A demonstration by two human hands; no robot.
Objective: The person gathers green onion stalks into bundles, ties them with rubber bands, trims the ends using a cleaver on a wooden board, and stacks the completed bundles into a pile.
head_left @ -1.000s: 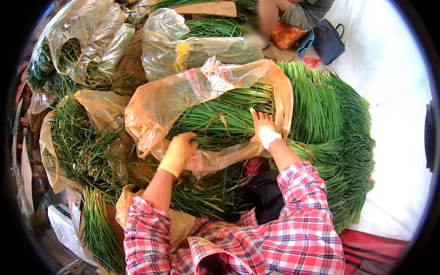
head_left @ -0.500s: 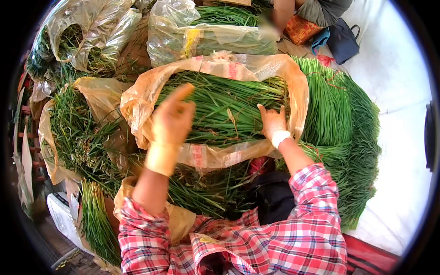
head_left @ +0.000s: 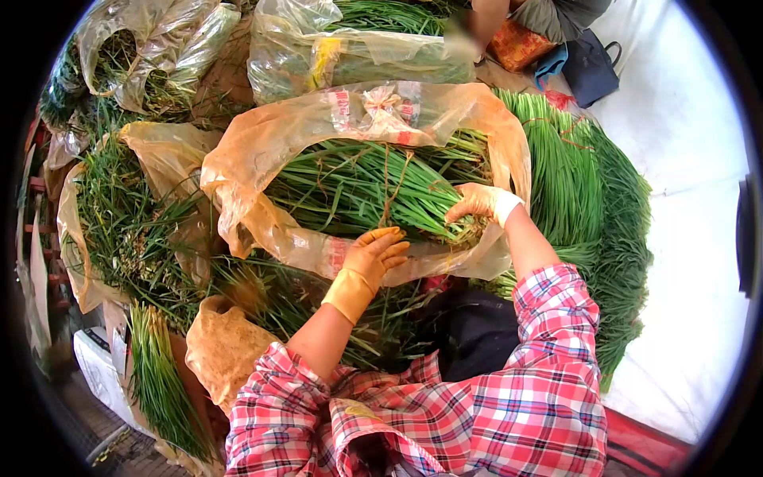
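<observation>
A large translucent orange-tinted plastic bag point(head_left: 258, 131) lies open in front of me, packed with long green chives. My right hand point(head_left: 482, 204), in a pale glove, is closed around the root end of a bunch of chives point(head_left: 389, 191) at the bag's right side. The bunch slants from there up to the left, with a thin brown tie across it. My left hand point(head_left: 373, 258), in a yellowish glove, is at the bag's near edge, below the bunch. Its fingers are stretched out and somewhat apart, with nothing in them.
Neatly stacked chives point(head_left: 568, 175) stand on the right beside a white sheet point(head_left: 699, 238). Loose leaves point(head_left: 135, 215) heap on the left, above a tied upright bunch point(head_left: 163, 374). Another filled plastic bag point(head_left: 381, 63) lies at the back. Part of another person point(head_left: 560, 17) shows beside a dark bag point(head_left: 590, 70).
My left hand has come down and right, from over the bag's left part to its near edge. My right hand, earlier spread on the leaves, now grips the bunch's root end.
</observation>
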